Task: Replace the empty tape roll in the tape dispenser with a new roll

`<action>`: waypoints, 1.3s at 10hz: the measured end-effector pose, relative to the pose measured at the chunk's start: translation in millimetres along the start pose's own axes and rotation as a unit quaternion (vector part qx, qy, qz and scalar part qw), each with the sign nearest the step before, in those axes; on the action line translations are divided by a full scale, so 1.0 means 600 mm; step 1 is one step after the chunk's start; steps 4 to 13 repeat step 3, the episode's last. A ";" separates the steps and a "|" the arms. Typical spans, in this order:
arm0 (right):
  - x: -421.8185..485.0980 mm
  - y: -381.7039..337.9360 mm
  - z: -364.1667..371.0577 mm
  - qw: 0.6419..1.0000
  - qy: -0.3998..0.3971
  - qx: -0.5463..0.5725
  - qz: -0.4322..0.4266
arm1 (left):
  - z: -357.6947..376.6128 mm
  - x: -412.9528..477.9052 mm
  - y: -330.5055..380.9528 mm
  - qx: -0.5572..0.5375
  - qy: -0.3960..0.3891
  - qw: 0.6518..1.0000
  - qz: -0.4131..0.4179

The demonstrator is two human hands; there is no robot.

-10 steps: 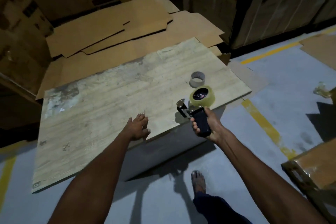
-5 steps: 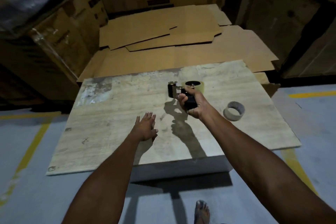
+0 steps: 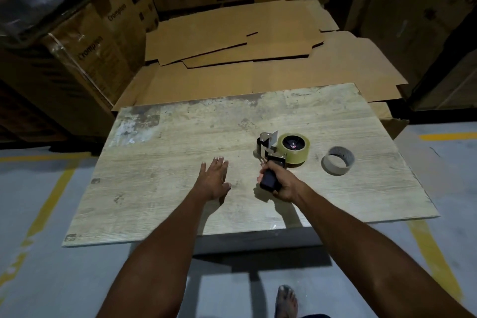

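The tape dispenser lies on its side on the wooden table top, with a full roll of clear tape on its hub and the metal blade end pointing left. My right hand is shut on the dispenser's black handle, at the near end. To the right of the roll, apart from it, the empty grey cardboard core rests on the table. My left hand lies flat on the table with fingers spread, a little left of the dispenser, holding nothing.
Flattened cardboard sheets are piled behind the table. Stacked cartons stand at the left and along the back. The grey floor has yellow lines. A bare foot is on the floor below the table's near edge.
My right hand has brought the dispenser down from mid-air and laid it on the table beside the empty core. The left hand stays flat on the table. The camera view has shifted.
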State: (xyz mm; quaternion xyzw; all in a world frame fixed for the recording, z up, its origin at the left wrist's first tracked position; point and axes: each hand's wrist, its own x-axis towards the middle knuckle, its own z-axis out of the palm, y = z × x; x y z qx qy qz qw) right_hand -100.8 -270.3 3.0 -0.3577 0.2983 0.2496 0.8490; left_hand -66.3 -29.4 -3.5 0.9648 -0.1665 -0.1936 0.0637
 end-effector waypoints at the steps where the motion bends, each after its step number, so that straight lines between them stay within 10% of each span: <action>1: 0.000 0.014 -0.027 0.988 0.074 -0.133 -0.005 | 0.003 -0.006 0.010 0.015 -0.001 1.000 -0.008; 3: -0.049 0.022 -0.051 0.806 0.265 -0.514 -0.127 | -0.004 -0.060 0.030 0.042 0.019 0.999 -0.012; 13: -0.049 0.022 -0.051 0.806 0.265 -0.514 -0.127 | -0.004 -0.060 0.030 0.042 0.019 0.999 -0.012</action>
